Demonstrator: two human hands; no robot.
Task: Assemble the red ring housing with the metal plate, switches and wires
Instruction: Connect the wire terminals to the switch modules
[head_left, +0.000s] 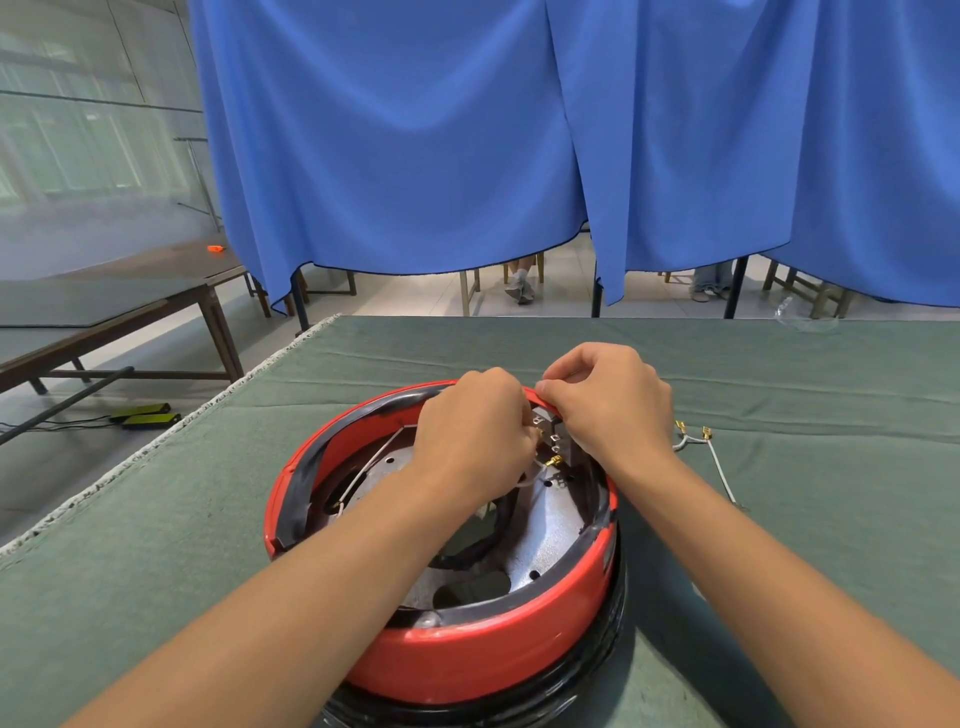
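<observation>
Red ring (467, 660) on green cloth (156, 519), metal plate (550, 540) inside. Left hand (475, 431) pinching white wire (535, 475) beside switch (553, 434) at far rim. Right hand (613, 400) curled over rim, gripping switch. Loose wires (711, 452) lying right.

No legible text, label, brand, number or sign appears in the head view. The red ring housing (467, 660) carries no readable marking on its visible outer wall. The metal plate (550, 535) inside it shows only plain holes. The green table (779, 374) cover and the blue curtain (415, 130) are unprinted.
</observation>
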